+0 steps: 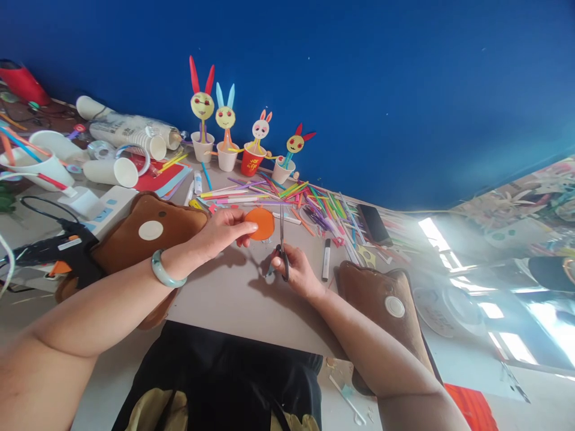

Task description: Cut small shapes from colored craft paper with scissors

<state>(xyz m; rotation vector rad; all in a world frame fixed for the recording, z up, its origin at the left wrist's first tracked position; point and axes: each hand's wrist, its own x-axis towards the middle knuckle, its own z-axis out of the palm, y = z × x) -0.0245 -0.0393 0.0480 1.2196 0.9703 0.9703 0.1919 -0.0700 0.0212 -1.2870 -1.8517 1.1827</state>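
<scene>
Between thumb and fingers, my left hand (229,227) pinches an orange paper disc (263,225) by its left edge, above the table (224,299). My right hand (299,270) is closed on the handles of a pair of scissors (282,230). The blades point up and stand just right of the disc; whether they touch it I cannot tell. Beyond both hands lie many coloured strips and sticks (251,190). A marker (326,260) lies right of the scissors.
Paper cups with rabbit faces (254,160) stand along the blue wall. At left are a glue gun (74,251), a brown cushion (121,239) and stacked paper cups (144,143). Another cushion (377,299) and a phone (374,224) lie to the right.
</scene>
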